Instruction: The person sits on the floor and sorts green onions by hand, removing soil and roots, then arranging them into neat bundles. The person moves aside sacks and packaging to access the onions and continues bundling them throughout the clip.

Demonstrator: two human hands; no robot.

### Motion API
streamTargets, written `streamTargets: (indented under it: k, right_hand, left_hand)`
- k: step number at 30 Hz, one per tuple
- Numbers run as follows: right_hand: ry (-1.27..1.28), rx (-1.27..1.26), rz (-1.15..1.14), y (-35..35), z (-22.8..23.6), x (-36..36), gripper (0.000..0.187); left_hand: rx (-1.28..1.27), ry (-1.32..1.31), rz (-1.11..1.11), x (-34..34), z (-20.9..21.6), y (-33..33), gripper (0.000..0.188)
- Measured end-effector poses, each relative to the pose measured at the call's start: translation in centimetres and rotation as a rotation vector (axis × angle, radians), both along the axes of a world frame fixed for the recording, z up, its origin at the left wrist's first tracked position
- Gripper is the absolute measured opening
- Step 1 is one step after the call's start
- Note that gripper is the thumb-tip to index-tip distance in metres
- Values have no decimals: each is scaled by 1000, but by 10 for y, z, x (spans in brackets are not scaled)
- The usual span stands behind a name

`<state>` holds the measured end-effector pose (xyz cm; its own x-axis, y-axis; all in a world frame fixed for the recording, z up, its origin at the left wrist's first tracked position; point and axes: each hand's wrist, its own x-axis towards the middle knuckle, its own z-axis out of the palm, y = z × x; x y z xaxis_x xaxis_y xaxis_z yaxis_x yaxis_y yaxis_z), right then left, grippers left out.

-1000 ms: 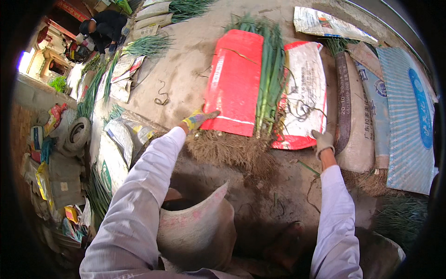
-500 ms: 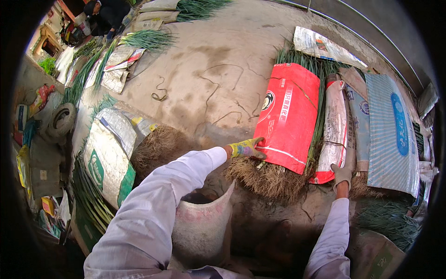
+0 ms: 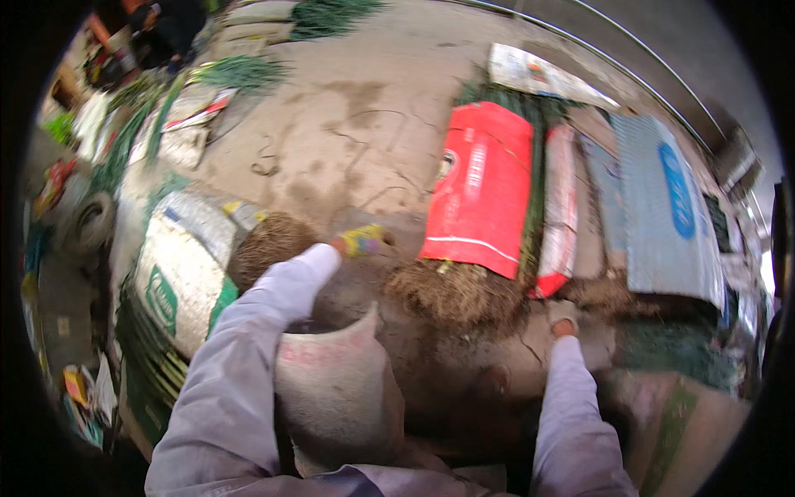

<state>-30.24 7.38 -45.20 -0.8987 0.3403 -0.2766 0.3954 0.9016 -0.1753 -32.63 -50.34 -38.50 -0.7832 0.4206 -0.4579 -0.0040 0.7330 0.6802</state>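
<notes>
Nearest, between my two sleeves, one grey woven sack (image 3: 335,389) stands with its mouth open toward me. My left hand (image 3: 358,241), in a bright patterned glove, reaches over bare ground just left of one bundle of green onions (image 3: 464,290), whose tangled brown roots face me; I cannot tell whether its fingers are apart or together. My right hand (image 3: 561,316), in a pale glove, rests on the ground just right of those roots, fingers curled; blur hides whether they clamp anything.

To handle this bundle well, I judge both hands should close on the root end from either side, low on the stalks, and keep it level so the red sack (image 3: 484,195) wrapped over it does not slip.

Count, moving outward: one red sack on the bundle; one red-and-white sack (image 3: 561,207) just beside it; one blue-striped sack (image 3: 662,207) farther right; one white-and-green sack (image 3: 178,273) on the left, with a second root mass (image 3: 269,244) touching it. Loose green onions (image 3: 240,73) lie far back on the concrete floor (image 3: 356,124).
</notes>
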Motion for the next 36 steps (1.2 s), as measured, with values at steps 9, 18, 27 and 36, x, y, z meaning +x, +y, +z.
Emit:
streamTargets:
  k: [9,18,27,36]
  right_hand:
    - [-477,229,335,-31,-13,93,41]
    - [39,-432,228,-154,61,-17,42]
    - [27,-646,-287,-157,33,-54,58]
    - [309,-1038,-145,-218,57,-77,14]
  left_hand:
    - [-393,83,-161,-28,95,-21,54]
    - [-364,280,-433,-23,170,89,52]
    - [-399,622,-378,120,285,57,54]
    - [-106,485,-31,213,242,141,49]
